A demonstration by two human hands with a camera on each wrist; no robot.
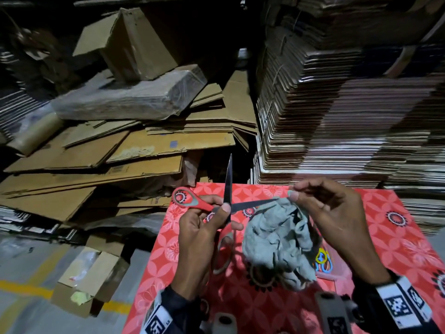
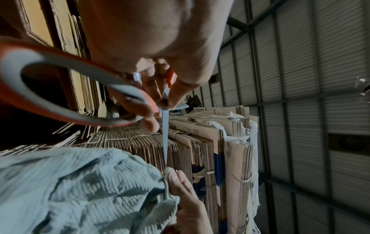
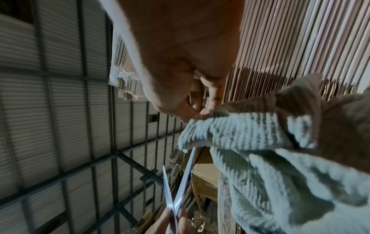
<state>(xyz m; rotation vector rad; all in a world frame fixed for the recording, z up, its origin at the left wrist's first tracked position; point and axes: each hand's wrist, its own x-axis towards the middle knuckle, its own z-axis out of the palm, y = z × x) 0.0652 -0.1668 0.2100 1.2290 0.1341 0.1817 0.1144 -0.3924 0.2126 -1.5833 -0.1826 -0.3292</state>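
Red-handled scissors [image 1: 227, 189] with grey-lined loops are spread wide open, and my left hand [image 1: 204, 227] grips them at the pivot, thumb on the joint. One blade points up; the other reaches right to a crumpled grey-green knitted cloth [image 1: 279, 239]. My right hand [image 1: 330, 213] pinches the cloth's top edge between thumb and fingers and lets the rest hang above the table. In the left wrist view the scissors [image 2: 165, 136] point at the cloth [image 2: 80, 190]. In the right wrist view the blades [image 3: 176, 190] sit below the pinched cloth [image 3: 260, 158].
A red floral tablecloth [image 1: 397, 237] covers the table under my hands. Coloured rings [image 1: 322, 260] lie in a clear tray behind the cloth. Tall stacks of flattened cartons [image 1: 337, 116] stand at the right, with loose cardboard sheets [image 1: 96, 153] piled at the left.
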